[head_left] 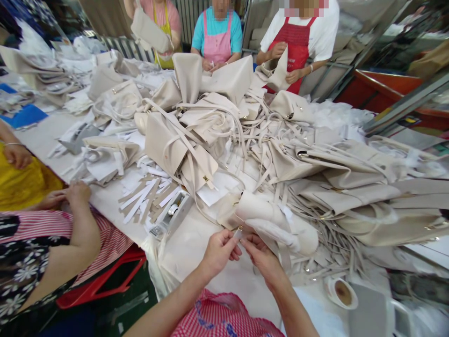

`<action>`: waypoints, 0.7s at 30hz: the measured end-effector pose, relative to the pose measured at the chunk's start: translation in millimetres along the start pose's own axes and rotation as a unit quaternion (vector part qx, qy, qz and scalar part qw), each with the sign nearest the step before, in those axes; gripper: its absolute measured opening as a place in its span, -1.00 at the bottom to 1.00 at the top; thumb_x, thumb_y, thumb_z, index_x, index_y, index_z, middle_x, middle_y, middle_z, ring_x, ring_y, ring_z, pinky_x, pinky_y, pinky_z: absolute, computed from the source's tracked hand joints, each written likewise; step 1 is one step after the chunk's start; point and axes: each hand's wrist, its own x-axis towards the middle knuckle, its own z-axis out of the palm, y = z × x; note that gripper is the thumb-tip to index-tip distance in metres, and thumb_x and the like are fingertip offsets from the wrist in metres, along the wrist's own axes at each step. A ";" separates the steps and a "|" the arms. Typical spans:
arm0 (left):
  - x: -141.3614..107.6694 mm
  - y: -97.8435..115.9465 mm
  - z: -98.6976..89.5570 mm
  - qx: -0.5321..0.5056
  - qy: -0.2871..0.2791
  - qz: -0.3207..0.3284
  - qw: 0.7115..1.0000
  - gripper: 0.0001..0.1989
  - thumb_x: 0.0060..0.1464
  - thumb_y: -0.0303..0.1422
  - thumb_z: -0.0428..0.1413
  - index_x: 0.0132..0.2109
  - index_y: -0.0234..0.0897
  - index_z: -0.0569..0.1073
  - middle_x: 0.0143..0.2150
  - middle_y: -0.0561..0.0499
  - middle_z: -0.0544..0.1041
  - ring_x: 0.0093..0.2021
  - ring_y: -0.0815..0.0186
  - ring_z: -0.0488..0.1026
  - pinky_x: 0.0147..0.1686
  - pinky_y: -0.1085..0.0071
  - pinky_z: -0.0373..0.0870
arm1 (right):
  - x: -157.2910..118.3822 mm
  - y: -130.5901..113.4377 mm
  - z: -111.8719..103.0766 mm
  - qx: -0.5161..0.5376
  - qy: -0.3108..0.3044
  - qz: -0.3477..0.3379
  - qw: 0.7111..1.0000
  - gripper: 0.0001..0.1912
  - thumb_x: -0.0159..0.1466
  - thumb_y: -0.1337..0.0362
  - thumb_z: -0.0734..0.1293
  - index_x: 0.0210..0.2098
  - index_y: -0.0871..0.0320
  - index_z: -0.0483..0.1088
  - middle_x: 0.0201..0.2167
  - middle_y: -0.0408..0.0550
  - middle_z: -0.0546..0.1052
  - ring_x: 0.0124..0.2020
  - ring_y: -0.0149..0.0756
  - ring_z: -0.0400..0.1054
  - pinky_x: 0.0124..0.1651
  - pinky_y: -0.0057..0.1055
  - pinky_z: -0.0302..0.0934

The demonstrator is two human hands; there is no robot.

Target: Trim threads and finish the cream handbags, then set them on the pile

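Note:
Both of my hands meet at the near edge of a cream bag (259, 208) that lies on the table. My left hand (220, 250) pinches a small pale strip (238, 233) beside a gold-coloured metal fitting. Close to its right, my right hand (259, 252) has thumb and fingers pressed together at the strip's lower end. White wrapping (273, 231) covers part of the bag, perhaps its handle. Beyond it, more cream bags (168, 145) and straps are heaped.
A tape dispenser (173, 213) stands left of my hands, beside loose paper and beige strips (145, 199). A tape roll (342, 292) lies at the lower right. People work along the far side and at the left, near a red stool (105, 281).

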 end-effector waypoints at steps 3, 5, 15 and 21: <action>0.6 1.2 0.4 -0.014 -0.007 -0.013 1.000 -0.47 -0.12 0.13 0.20 -0.35 -0.29 0.36 -0.58 0.06 0.50 -0.63 0.42 0.40 -0.58 0.51 0.30 | -3.5 -4.4 -0.8 0.033 -0.034 0.025 0.999 -0.60 -0.02 -0.09 0.49 -0.58 0.07 0.37 -0.68 -0.25 0.24 -0.59 -0.39 0.06 -0.53 -0.39 -0.10; 0.7 2.1 1.0 -0.017 -0.007 -0.017 1.000 -0.46 -0.13 0.14 0.21 -0.36 -0.28 0.35 -0.59 0.06 0.50 -0.64 0.42 0.39 -0.59 0.51 0.29 | -8.9 -10.4 -1.3 0.074 -0.069 0.040 0.994 -0.59 -0.01 -0.08 0.50 -0.55 0.09 0.36 -0.68 -0.28 0.20 -0.61 -0.44 -0.03 -0.55 -0.40 -0.19; -1.3 8.5 1.0 0.000 0.001 -0.006 1.000 -0.45 -0.13 0.17 0.19 -0.40 -0.27 0.33 -0.61 0.07 0.47 -0.66 0.43 0.37 -0.61 0.51 0.26 | -12.8 -24.7 -0.3 0.131 -0.113 0.021 0.985 -0.59 0.01 -0.07 0.51 -0.49 0.11 0.37 -0.66 -0.30 0.18 -0.63 -0.50 -0.10 -0.55 -0.43 -0.24; -1.4 8.5 1.0 -0.004 0.000 -0.010 1.000 -0.48 -0.11 0.14 0.19 -0.39 -0.27 0.35 -0.60 0.08 0.48 -0.66 0.44 0.37 -0.60 0.52 0.27 | -0.8 -13.1 6.8 0.036 -0.053 -0.018 0.998 -0.51 -0.01 -0.21 0.45 -0.59 0.08 0.33 -0.64 -0.23 0.24 -0.59 -0.40 0.01 -0.52 -0.39 -0.07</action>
